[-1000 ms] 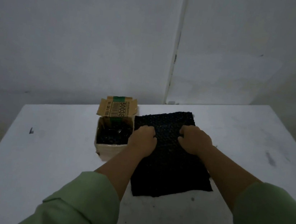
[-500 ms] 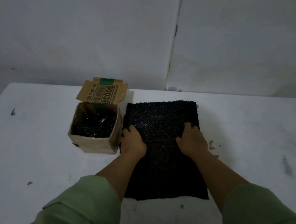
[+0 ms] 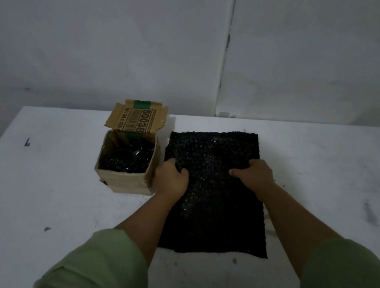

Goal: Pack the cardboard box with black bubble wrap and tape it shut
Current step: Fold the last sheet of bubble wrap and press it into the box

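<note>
The flat black sheet of bubble wrap (image 3: 213, 195) lies on the white desk (image 3: 41, 184), just to the right of the small open brown cardboard box (image 3: 127, 174), which already holds dark, shiny wrap and has its printed flap with a green tape strip (image 3: 138, 119) standing up at the back. Both hands are on the sheet, apart from each other: the left hand (image 3: 171, 180) grips its left edge close to the box, fingers curled into the material, and the right hand (image 3: 253, 175) bunches the right edge under curled fingers and thumb. The sheet looks light, soft and springy, likely to crumple easily yet push back once stuffed in, so gathering it from the edges seems the sensible hold. The desk is scuffed with dark specks, and behind it stand plain white walls meeting at a seam (image 3: 226, 52) in dim light.
</note>
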